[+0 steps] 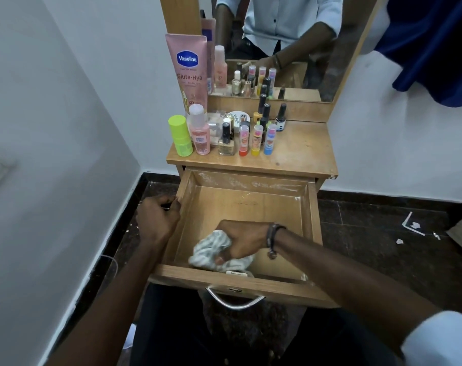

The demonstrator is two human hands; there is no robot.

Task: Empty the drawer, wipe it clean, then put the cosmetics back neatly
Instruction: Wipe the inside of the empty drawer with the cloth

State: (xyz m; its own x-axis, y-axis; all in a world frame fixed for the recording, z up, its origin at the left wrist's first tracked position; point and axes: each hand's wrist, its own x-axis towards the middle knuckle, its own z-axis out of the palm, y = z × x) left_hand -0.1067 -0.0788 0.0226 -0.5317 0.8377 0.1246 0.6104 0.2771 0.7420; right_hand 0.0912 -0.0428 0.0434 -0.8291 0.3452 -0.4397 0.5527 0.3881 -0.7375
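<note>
Head view: a crumpled cloth (219, 250) was gripped in the fist of the right hand (241, 240) and pressed onto the floor of the open drawer (311, 223) near its front wall, while the drawer's side wall was pinched by the curled fingers of the left hand (157, 220), well apart from the cloth. Cosmetics (226, 133) were stood on the tabletop (304, 151) beyond both grips, the drawer being otherwise emptied. The cloth was judged soft and light, best bunched in the palm; the small bottles were judged light, tippable, possibly glass, best taken by the body.
</note>
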